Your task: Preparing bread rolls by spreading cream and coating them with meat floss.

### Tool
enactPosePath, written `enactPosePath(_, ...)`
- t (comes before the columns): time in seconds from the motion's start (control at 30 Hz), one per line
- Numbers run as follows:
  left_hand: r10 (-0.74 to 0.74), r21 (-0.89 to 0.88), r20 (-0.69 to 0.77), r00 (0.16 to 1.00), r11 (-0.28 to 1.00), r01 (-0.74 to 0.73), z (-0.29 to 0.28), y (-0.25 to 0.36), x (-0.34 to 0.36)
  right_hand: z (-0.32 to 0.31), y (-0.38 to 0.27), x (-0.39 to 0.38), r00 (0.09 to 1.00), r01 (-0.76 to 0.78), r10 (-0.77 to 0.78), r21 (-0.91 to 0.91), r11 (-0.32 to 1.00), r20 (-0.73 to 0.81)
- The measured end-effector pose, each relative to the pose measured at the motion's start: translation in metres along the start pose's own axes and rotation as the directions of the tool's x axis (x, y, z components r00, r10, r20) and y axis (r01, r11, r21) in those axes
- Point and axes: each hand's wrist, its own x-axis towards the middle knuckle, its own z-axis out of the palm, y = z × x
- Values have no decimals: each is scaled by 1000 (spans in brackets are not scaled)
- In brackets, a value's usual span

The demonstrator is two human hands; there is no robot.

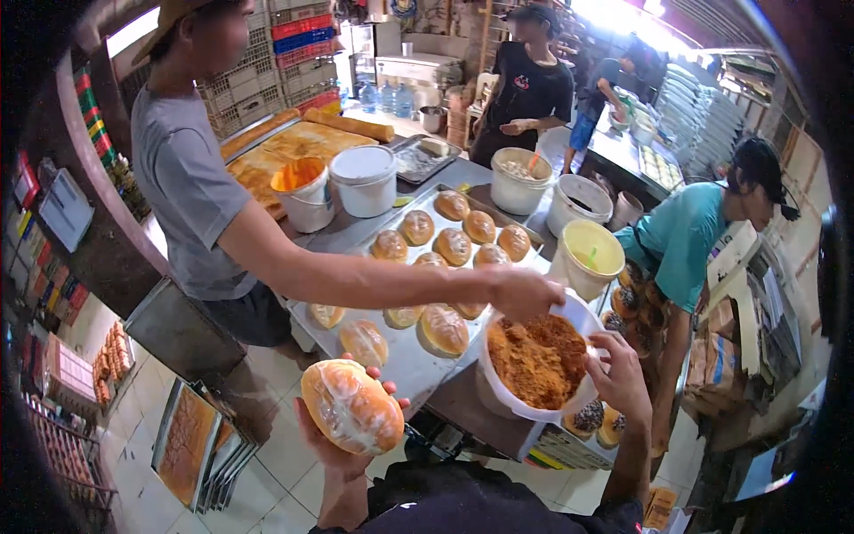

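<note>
My left hand (340, 436) holds up a round golden bun (352, 406) smeared with whitish cream, its fingers wrapped round the bun from below and behind. To the right stands a white plastic tub (500, 398) filled with orange-brown shreds (538, 360). My right hand (617, 372) is at the tub's right rim with bent fingers, seemingly gripping the edge; some fingertips are hard to make out. From the left, a co-worker's bare arm crosses the table, and that person's hand (527, 294) hangs over the tub's far side.
A baking tray (400, 343) on the table carries several glazed buns. Behind it stand a white lidded bucket (365, 182), an orange-smeared bucket (302, 196) and a pale yellow tub (589, 258). Dark-sprinkled buns (587, 415) lie right of the tub. A co-worker in teal (680, 236) leans in there.
</note>
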Motion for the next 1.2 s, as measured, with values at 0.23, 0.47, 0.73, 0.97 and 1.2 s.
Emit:
enactPosePath(0.23,77,11,-114,990,997,-76,-19,28,6,40,8,22,938,113,-43,-184,976,344)
enactPosePath(0.47,52,68,-121,991,997,-44,-30,41,4,88,23,43,658,380,-42,-284,880,752)
enactPosePath(0.73,144,69,-103,984,988,-137,-41,58,-6,93,6,57,700,208,59,-281,937,712)
enactPosePath(0.97,177,82,-137,974,982,-167,-48,65,-13,95,22,59,632,237,78,-289,928,771)
enactPosePath(1.2,189,131,-200,961,978,-165,-54,65,-21,105,25,52,627,332,72,-350,876,775)
